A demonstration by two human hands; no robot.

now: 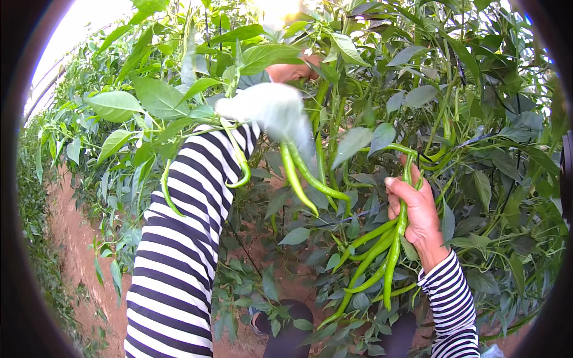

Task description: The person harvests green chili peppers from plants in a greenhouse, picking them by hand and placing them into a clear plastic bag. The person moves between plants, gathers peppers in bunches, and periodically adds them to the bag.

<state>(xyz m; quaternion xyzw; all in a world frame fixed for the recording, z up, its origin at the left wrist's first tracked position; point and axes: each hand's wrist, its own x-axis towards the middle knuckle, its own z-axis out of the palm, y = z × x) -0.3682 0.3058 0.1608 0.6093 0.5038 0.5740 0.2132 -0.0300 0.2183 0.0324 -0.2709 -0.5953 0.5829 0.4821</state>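
Note:
My right hand (414, 203) is closed around the upper ends of several long green chili peppers (393, 259), which hang below it in a loose bunch. Beyond the end of my striped left sleeve, my left hand (293, 70) shows only in part among the leaves; its fingers are hidden, and whether it holds anything cannot be told. A blurred, brightly lit leaf (273, 109) lies in front of it. Below that leaf hang two green peppers (297, 179). A curled pepper (239, 159) hangs over my left sleeve, with a thin one (167, 188) further left.
Dense pepper plants (483, 134) fill the middle and right, with upright stems and a thin blue string (358, 215) among them. Bare soil (85, 250) runs along the left beside another row of plants. My dark-clad legs (288, 331) show at the bottom behind low leaves.

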